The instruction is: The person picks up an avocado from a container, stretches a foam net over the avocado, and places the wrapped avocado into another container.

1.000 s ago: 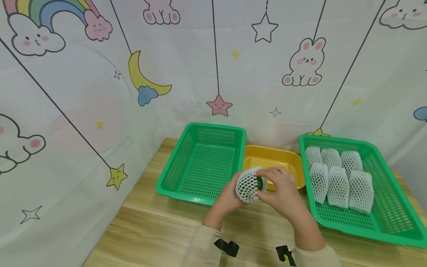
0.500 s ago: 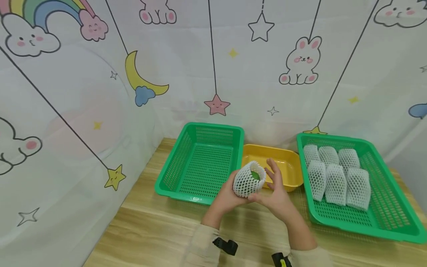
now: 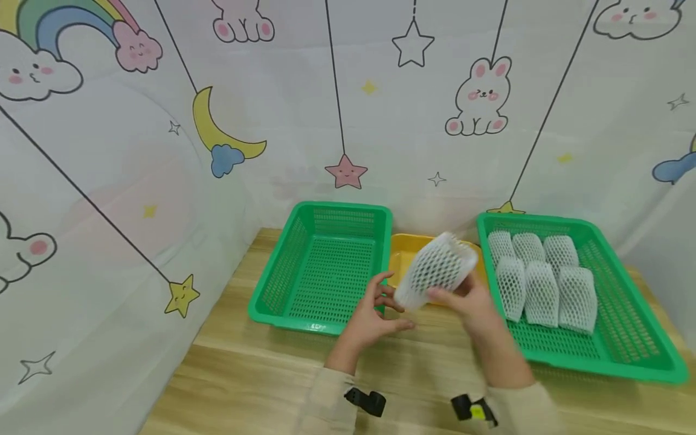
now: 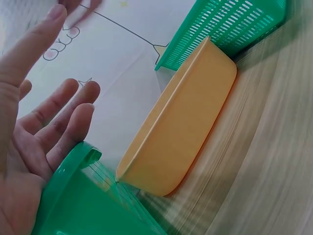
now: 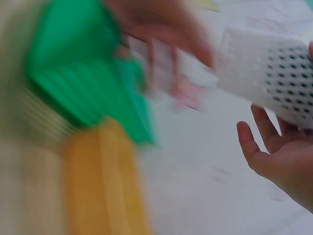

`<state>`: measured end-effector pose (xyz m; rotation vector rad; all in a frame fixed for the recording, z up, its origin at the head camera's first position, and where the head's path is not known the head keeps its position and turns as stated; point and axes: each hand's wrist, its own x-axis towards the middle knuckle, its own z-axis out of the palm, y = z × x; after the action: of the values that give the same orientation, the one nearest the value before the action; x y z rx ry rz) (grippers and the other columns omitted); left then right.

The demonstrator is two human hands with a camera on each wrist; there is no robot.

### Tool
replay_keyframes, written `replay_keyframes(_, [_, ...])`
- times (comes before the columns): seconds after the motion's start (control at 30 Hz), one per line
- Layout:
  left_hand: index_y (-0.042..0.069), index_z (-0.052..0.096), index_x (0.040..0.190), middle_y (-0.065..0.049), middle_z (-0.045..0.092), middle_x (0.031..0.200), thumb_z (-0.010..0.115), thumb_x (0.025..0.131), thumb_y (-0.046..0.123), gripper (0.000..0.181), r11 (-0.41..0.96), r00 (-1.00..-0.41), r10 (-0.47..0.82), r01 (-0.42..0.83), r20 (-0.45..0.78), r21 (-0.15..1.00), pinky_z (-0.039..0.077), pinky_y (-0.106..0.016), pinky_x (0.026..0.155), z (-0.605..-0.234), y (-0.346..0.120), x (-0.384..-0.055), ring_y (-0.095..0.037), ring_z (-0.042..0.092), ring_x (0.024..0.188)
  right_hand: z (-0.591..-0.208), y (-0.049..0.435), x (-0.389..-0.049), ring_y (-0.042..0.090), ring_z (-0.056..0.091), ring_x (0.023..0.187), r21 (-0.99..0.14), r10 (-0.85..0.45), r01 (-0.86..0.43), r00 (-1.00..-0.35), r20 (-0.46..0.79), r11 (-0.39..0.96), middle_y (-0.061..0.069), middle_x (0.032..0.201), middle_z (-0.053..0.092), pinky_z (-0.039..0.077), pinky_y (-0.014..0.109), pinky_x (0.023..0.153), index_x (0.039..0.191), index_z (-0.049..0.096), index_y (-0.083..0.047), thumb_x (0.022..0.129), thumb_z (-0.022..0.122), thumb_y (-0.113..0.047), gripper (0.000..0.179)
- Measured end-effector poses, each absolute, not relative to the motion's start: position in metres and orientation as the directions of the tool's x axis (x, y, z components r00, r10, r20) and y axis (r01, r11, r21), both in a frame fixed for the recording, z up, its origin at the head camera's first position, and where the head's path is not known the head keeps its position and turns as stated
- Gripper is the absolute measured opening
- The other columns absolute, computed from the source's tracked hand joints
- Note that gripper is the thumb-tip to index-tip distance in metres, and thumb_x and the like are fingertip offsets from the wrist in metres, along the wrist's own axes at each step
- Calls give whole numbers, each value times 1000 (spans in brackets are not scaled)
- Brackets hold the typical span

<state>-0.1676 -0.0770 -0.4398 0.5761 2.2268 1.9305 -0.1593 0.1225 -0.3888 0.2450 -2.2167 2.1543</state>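
A white foam fruit net (image 3: 437, 269), dark between its meshes, is held up by my right hand (image 3: 478, 311), thumb on its near side. It tilts over the yellow tray (image 3: 401, 257). My left hand (image 3: 365, 323) is off it, just to the left, fingers loosely bent and thumb apart, with nothing in it. The left wrist view has that palm (image 4: 22, 152) beside a green basket rim (image 4: 63, 181). In the right wrist view the net (image 5: 288, 73) sits above the right hand's fingers (image 5: 264, 156). What the net wraps is hidden now.
A green basket (image 3: 321, 328) stands left on the wooden table (image 3: 244, 368), its bottom bare. The right green basket (image 3: 609, 370) bears several netted pieces (image 3: 541, 296) in two rows. A white printed curtain (image 3: 293, 115) hangs close behind.
Both hands were on the netted green fruit, its green showing at the net's mouth. Now the left hand has let go, and the right hand has lifted the net up and rightward.
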Motion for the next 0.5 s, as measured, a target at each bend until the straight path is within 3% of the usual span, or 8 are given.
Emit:
replay_keyframes(0.07, [16, 28, 141, -16, 53, 115, 78, 74, 6, 84, 95, -916, 379, 177, 129, 980, 46, -29, 69, -439, -78, -168, -30, 58, 97, -359, 154, -169, 18, 48, 110, -980, -46, -184, -982, 181, 75, 11, 126, 44, 46, 20, 84, 139, 31, -12, 82, 67, 1, 69])
replay_keyframes(0.2, [14, 30, 140, -19, 54, 114, 78, 74, 5, 82, 98, -919, 373, 180, 132, 979, 44, -26, 67, -439, -83, -169, -33, 58, 97, -317, 221, -197, 25, 41, 113, -868, -15, -191, -978, 208, 458, 15, 135, 33, 43, 11, 76, 146, 18, -16, 85, 69, -13, 80])
replay_keyframes(0.27, [13, 31, 139, -19, 55, 113, 77, 74, 4, 81, 104, -920, 368, 186, 136, 977, 45, -26, 67, -439, -86, -168, -35, 58, 97, -312, 247, -211, 33, 39, 114, -764, -44, -152, -986, 160, 627, 21, 136, 29, 46, 21, 76, 145, 11, -8, 85, 68, -17, 83])
replay_keyframes(0.33, [12, 31, 139, -20, 55, 112, 77, 74, 3, 80, 108, -919, 367, 196, 144, 975, 45, -26, 67, -439, -89, -167, -35, 58, 96, -317, 269, -224, 41, 37, 111, -671, -121, -143, -989, 79, 728, 28, 133, 25, 46, 33, 78, 141, 9, 1, 85, 68, -15, 82])
replay_keyframes(0.43, [10, 31, 138, -21, 55, 112, 76, 75, 3, 78, 117, -915, 370, 216, 159, 969, 45, -26, 65, -439, -93, -166, -36, 58, 96, -334, 295, -239, 46, 38, 107, -573, -262, -135, -954, -146, 809, 35, 128, 25, 44, 49, 76, 132, 16, 9, 82, 69, -10, 75])
replay_keyframes(0.5, [9, 31, 138, -21, 55, 111, 75, 76, 3, 77, 126, -913, 372, 226, 166, 966, 46, -26, 64, -439, -95, -165, -36, 59, 95, -349, 307, -244, 42, 43, 101, -516, -307, -106, -896, -321, 850, 34, 122, 31, 45, 46, 73, 126, 25, 9, 76, 71, -7, 70])
